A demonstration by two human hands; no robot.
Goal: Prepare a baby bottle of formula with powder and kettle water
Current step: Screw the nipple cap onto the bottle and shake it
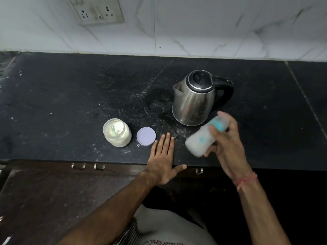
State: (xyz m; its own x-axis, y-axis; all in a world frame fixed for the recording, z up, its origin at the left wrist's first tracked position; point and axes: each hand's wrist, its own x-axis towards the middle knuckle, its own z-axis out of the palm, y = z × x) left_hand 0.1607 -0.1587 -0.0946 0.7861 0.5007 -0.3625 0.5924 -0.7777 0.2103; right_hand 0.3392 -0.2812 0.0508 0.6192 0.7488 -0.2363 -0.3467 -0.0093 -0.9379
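Open clear jar of pale powder (117,132) with scoop inside, round lilac lid (146,136) just beside it on black stone counter (62,103). Left hand (163,159) flat on counter edge, fingers spread. Steel kettle with black handle (194,98) behind. Right hand (228,144) grips blurred, tilted white baby bottle with teal collar (203,138) — off the counter.
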